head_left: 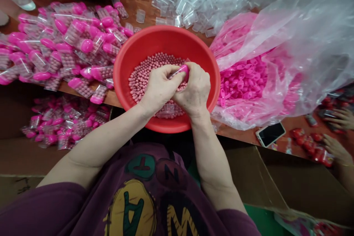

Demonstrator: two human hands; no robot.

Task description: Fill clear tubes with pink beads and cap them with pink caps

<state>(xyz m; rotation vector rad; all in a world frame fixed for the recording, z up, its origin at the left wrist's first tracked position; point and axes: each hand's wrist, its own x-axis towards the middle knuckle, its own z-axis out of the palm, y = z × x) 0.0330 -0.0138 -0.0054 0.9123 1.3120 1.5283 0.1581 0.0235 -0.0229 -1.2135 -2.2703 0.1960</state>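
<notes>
Over a red plastic bowl [124, 88], my left hand [159, 86] and my right hand [195, 88] are closed together on one small clear container with a pink cap [183, 69]. My left fingers pinch its clear side, while the right hand wraps round the capped end. Much of the container is hidden by my fingers, so its contents do not show. Small round pink beads [141, 75] cover the bowl's bottom below my hands. Among the beads, near the bowl's front side, lies a clear container [168, 110].
Left of the bowl is a heap of filled pink-capped containers [66, 44]; more lie in a box [69, 121] below. Clear empty cups [190, 0] are piled behind. A plastic bag of pink caps [243, 79], a phone [270, 134] and another person's hands [339, 147] are right.
</notes>
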